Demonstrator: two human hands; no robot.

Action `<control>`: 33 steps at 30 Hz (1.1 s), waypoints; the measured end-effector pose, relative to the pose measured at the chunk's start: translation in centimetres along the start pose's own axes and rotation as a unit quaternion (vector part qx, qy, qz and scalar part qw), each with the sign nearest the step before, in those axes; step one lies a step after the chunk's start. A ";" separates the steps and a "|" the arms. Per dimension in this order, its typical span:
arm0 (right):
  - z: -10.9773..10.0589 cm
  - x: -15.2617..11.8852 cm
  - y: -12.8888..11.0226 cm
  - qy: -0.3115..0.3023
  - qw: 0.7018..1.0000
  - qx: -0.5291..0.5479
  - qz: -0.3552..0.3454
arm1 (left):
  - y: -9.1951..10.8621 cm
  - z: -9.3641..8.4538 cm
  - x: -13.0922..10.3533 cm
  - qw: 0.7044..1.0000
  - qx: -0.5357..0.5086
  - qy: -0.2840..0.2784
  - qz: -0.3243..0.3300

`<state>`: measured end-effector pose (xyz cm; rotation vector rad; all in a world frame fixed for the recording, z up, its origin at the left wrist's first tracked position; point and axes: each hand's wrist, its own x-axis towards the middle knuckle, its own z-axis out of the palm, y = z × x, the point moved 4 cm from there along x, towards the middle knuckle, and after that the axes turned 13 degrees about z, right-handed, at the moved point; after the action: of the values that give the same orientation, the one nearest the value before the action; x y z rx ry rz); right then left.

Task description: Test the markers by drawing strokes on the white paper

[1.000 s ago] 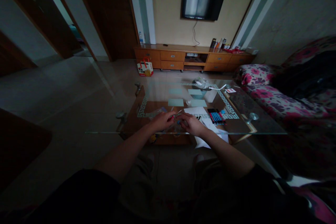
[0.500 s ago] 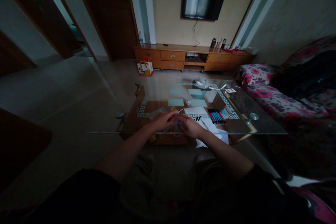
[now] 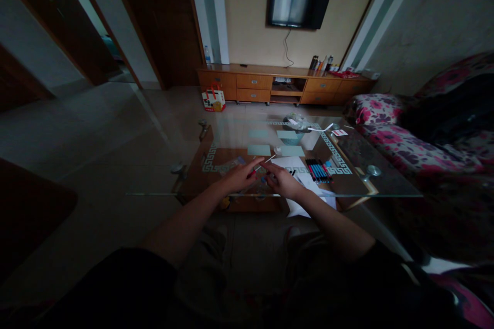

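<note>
My left hand point(image 3: 240, 177) is closed around a thin white stick point(image 3: 270, 158) that points up and to the right, with a bit of red showing at the fingers. My right hand point(image 3: 283, 181) meets it over the glass table point(image 3: 227, 136); its index finger reaches to the left fingertips and its other fingers are curled. A small blue piece point(image 3: 263, 180) shows by the right fingers; whether it is held I cannot tell. White paper sheets point(image 3: 283, 162) lie beside the right hand, with small black pieces point(image 3: 292, 172) on them, partly covered.
A row of blue and black pens point(image 3: 318, 170) lies right of the papers. Farther back are a clear plastic bag point(image 3: 296, 121), a teal basket point(image 3: 291, 140) and a small white object point(image 3: 277, 150). A floral sofa point(image 3: 393, 139) stands at the right, a TV cabinet point(image 3: 254, 81) beyond.
The right index finger has straightened toward the left fingertips, and the left fingers reach further forward. The white stick has shifted slightly right and up. My right hand covers more of the black pieces.
</note>
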<state>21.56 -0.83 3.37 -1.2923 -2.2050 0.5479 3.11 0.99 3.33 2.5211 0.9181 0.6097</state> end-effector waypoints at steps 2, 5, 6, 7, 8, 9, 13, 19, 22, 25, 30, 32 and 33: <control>-0.6 0.1 1.0 0.028 0.999 0.003 0.022 | 0.1 -0.1 -0.1 1.000 0.000 -0.001 -0.008; -1.4 0.2 2.7 0.062 0.997 -0.003 0.053 | 0.2 -0.2 -0.1 1.000 0.002 -0.005 -0.017; -1.6 0.2 3.2 0.069 0.996 -0.008 0.062 | 0.2 -0.2 -0.1 1.000 0.003 -0.006 -0.018; -1.7 0.2 3.7 0.075 0.995 -0.014 0.071 | 0.1 -0.1 -0.1 1.000 0.003 -0.007 -0.020; -1.8 0.2 4.1 0.079 0.994 -0.022 0.078 | 0.1 -0.1 -0.1 1.000 0.003 -0.009 -0.022; -1.9 0.3 4.3 0.081 0.993 -0.030 0.084 | 0.1 -0.1 -0.1 1.000 0.003 -0.011 -0.024; -2.1 0.4 4.7 0.084 0.990 -0.067 0.094 | 0.0 0.0 -0.1 1.000 0.000 -0.013 -0.028; -2.3 0.1 4.0 0.024 0.978 -0.187 0.093 | 0.0 0.0 -0.2 1.000 -0.004 -0.007 -0.025; -2.1 -0.1 4.0 -0.028 0.968 -0.237 0.079 | 0.0 0.1 -0.2 1.000 -0.006 -0.002 -0.023; -1.9 -0.1 4.1 -0.058 0.962 -0.259 0.070 | -0.1 0.2 -0.3 1.000 -0.011 -0.003 -0.019; -1.6 0.0 4.4 -0.081 0.953 -0.281 0.082 | -0.2 0.3 -0.4 1.000 -0.010 0.001 -0.018; -1.6 0.0 4.5 -0.081 0.949 -0.291 0.087 | -0.3 0.3 -0.4 1.000 -0.009 0.004 -0.017; -1.6 0.0 4.6 -0.081 0.948 -0.295 0.089 | -0.3 0.4 -0.4 1.000 -0.009 0.004 -0.016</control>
<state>25.64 1.39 1.95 -1.8133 -2.5104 0.0424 2.90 0.89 2.78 2.4859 0.9495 0.6157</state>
